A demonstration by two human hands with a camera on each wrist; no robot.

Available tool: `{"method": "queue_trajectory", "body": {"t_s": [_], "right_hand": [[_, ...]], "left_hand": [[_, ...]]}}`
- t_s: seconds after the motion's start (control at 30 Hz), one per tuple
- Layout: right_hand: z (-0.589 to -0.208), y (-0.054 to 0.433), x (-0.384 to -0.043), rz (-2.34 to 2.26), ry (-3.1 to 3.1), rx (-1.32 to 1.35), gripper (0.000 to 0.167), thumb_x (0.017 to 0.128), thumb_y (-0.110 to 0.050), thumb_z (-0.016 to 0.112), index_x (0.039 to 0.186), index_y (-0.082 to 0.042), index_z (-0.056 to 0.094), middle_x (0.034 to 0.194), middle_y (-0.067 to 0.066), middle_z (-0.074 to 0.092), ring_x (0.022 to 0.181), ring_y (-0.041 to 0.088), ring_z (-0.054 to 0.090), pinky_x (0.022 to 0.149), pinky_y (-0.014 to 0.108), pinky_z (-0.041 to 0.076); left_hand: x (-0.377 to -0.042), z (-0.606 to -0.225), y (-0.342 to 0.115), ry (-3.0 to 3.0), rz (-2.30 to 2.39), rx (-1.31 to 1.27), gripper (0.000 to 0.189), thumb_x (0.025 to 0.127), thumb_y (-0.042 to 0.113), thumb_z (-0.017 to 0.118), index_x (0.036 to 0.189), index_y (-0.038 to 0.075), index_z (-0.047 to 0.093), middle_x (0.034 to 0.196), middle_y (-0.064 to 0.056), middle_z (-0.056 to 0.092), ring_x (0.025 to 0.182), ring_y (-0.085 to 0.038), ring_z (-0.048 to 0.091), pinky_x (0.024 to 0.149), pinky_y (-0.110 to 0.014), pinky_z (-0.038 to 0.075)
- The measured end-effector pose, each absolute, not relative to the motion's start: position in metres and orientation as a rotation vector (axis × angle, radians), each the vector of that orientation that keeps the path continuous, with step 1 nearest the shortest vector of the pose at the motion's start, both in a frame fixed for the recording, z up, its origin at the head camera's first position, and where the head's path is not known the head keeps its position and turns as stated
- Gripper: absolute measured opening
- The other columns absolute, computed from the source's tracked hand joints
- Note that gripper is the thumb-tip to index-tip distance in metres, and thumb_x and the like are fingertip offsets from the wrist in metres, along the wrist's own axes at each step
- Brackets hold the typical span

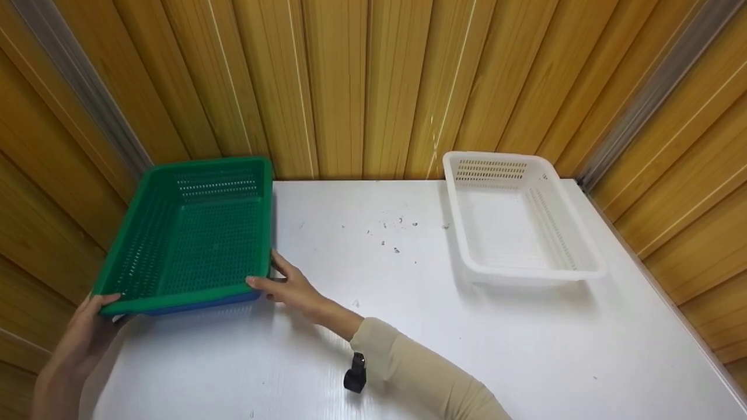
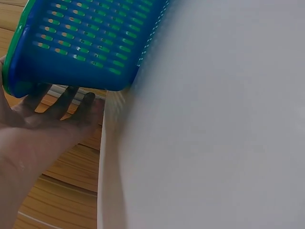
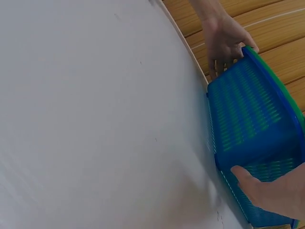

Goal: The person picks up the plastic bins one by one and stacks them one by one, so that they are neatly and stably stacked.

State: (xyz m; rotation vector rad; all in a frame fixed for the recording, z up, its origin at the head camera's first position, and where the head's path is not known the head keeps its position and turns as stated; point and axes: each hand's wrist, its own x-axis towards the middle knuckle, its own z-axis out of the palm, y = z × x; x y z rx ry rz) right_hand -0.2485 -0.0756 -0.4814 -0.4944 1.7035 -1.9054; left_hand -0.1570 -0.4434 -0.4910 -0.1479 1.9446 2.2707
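A green plastic basket (image 1: 265, 216) with slotted walls sits nested inside a blue basket (image 2: 86, 64) at the left of the white table. Only a thin strip of the blue one shows below the green rim in the head view. My left hand (image 1: 81, 338) grips the near left corner, thumb over the green rim and fingers beneath the edge. At the near right corner my right hand (image 1: 297, 291) holds the stack, its thumb on the rim and other fingers along the side wall. The green basket holds nothing.
A white slotted basket (image 1: 528, 272) stands on the right of the white table (image 1: 373, 326). Small dark marks dot the tabletop between the baskets. Wood-look panel walls (image 1: 362, 87) close off the back and both sides. A black device (image 1: 355, 373) hangs by the right sleeve.
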Motion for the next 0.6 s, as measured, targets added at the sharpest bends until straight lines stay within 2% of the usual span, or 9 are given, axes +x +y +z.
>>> {"method": "queue_trajectory", "body": {"t_s": [0.07,0.13,0.2,0.23,0.3,0.33,0.4,0.5,0.6], "right_hand": [[-0.481,-0.075,-0.249,-1.911,1.635,-0.497,0.081,0.1,-0.026,0.064,0.165,-0.029,0.015,0.167,0.01,0.028,0.14,0.028,0.052,0.109,0.054,0.048],[-0.48,-0.075,-0.25,-1.926,1.566,-0.486,0.08,0.101,-0.023,0.062,0.165,-0.03,0.015,0.166,0.013,0.029,0.141,0.03,0.051,0.11,0.059,0.046],[-0.478,-0.073,-0.25,-1.938,1.515,-0.464,0.079,0.102,-0.021,0.062,0.165,-0.031,0.016,0.165,0.015,0.03,0.141,0.032,0.05,0.111,0.061,0.043],[-0.478,-0.071,-0.25,-1.944,1.502,-0.456,0.079,0.102,-0.02,0.061,0.165,-0.031,0.016,0.165,0.016,0.032,0.141,0.033,0.05,0.112,0.062,0.042],[-0.476,-0.069,-0.25,-1.958,1.476,-0.432,0.078,0.101,-0.018,0.061,0.165,-0.032,0.017,0.164,0.017,0.034,0.142,0.034,0.05,0.114,0.061,0.04],[-0.476,-0.068,-0.251,-1.965,1.464,-0.422,0.079,0.101,-0.017,0.061,0.165,-0.033,0.018,0.164,0.017,0.035,0.142,0.034,0.05,0.115,0.061,0.039],[-0.475,-0.066,-0.251,-1.98,1.44,-0.407,0.079,0.1,-0.015,0.061,0.165,-0.033,0.018,0.164,0.017,0.035,0.142,0.034,0.05,0.117,0.059,0.038],[-0.473,-0.063,-0.252,-2.0,1.408,-0.395,0.08,0.1,-0.012,0.061,0.164,-0.033,0.018,0.163,0.017,0.036,0.143,0.035,0.049,0.118,0.056,0.039],[-0.47,-0.06,-0.251,-2.007,1.392,-0.402,0.08,0.1,-0.009,0.06,0.165,-0.032,0.018,0.164,0.016,0.034,0.145,0.037,0.045,0.118,0.054,0.039]], "left_hand": [[-0.158,-0.492,-0.443,1.908,2.31,-0.132,0.065,0.112,0.023,0.033,0.165,0.026,-0.005,0.139,0.015,0.029,0.119,0.007,0.046,0.095,-0.015,0.051],[-0.156,-0.49,-0.441,1.876,2.345,-0.099,0.066,0.112,0.019,0.034,0.165,0.032,-0.004,0.154,0.007,0.021,0.126,0.003,0.045,0.094,-0.016,0.052],[-0.155,-0.487,-0.439,1.846,2.381,-0.06,0.069,0.111,0.013,0.034,0.164,0.04,-0.002,0.167,0.002,0.0,0.146,-0.006,0.03,0.094,-0.016,0.052],[-0.155,-0.486,-0.438,1.84,2.388,-0.032,0.071,0.111,0.01,0.034,0.163,0.042,-0.003,0.17,0.004,-0.013,0.155,-0.011,0.016,0.095,-0.014,0.051],[-0.155,-0.482,-0.435,1.829,2.402,-0.009,0.076,0.11,0.006,0.035,0.161,0.049,-0.002,0.166,0.011,-0.032,0.158,-0.016,-0.009,0.095,-0.011,0.048],[-0.155,-0.481,-0.434,1.834,2.402,-0.004,0.078,0.109,0.004,0.036,0.161,0.049,-0.002,0.166,0.009,-0.032,0.158,-0.016,-0.01,0.096,-0.011,0.048],[-0.155,-0.48,-0.433,1.876,2.38,0.003,0.079,0.109,0.003,0.038,0.163,0.042,-0.004,0.169,0.005,-0.018,0.157,-0.009,0.01,0.096,-0.01,0.047],[-0.156,-0.479,-0.43,1.911,2.363,0.012,0.078,0.108,0.002,0.039,0.165,0.032,-0.007,0.161,0.006,0.011,0.131,0.006,0.044,0.098,-0.011,0.048],[-0.155,-0.479,-0.427,1.893,2.382,0.025,0.076,0.108,0.001,0.039,0.165,0.027,-0.004,0.152,0.011,0.024,0.122,0.009,0.051,0.098,-0.013,0.049]]}}
